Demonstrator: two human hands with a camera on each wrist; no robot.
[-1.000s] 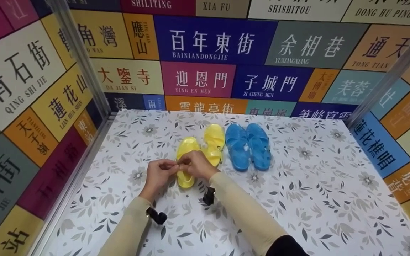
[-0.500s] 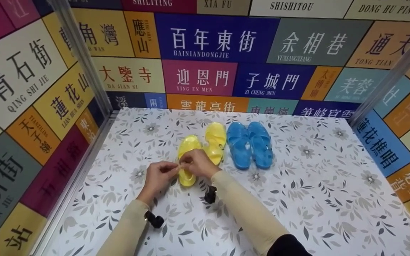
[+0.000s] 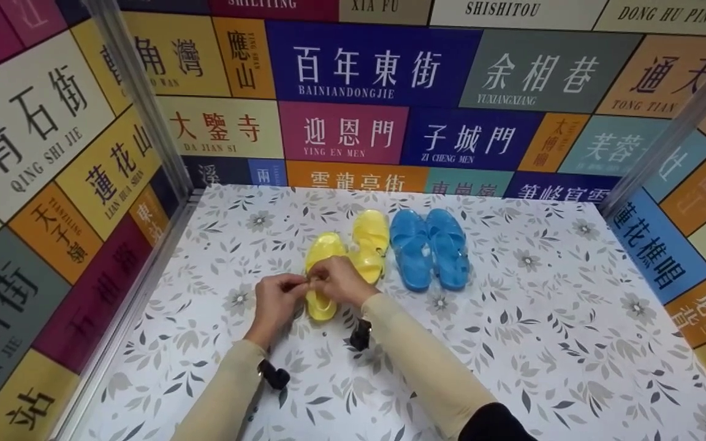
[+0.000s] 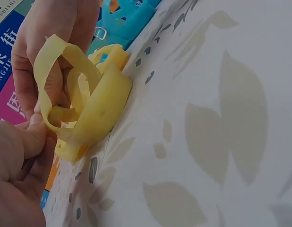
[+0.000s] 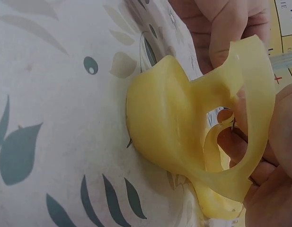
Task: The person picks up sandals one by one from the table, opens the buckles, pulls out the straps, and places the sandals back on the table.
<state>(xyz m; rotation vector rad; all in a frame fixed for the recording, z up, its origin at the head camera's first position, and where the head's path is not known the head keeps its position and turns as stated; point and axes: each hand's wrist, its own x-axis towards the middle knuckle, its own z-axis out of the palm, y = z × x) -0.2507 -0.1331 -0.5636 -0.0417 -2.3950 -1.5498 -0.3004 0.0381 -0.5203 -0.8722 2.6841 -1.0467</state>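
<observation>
Two yellow jelly sandals stand on the floral-patterned surface in the head view. Both hands are at the nearer left one, the yellow sandal (image 3: 323, 309), whose heel faces me. My left hand (image 3: 276, 304) pinches the ankle strap at the sandal's left side, thumb against fingertips. From the right, my right hand (image 3: 342, 283) reaches across the sandal and pinches at the same spot; its fingertips meet the left hand's. In the right wrist view the strap (image 5: 260, 94) loops up above the heel, and a thin metal pin shows through it. The fingers largely hide the fastening.
The other yellow sandal (image 3: 370, 229) stands just right of and behind the worked one. Beside it is a pair of blue sandals, a left blue sandal (image 3: 413, 260) and a right blue sandal (image 3: 449, 260). Walls with colourful sign panels (image 3: 371, 67) enclose the surface.
Both hands stay at the yellow sandal's strap with only small finger shifts. The left wrist has moved slightly up and right. The sandals keep their places.
</observation>
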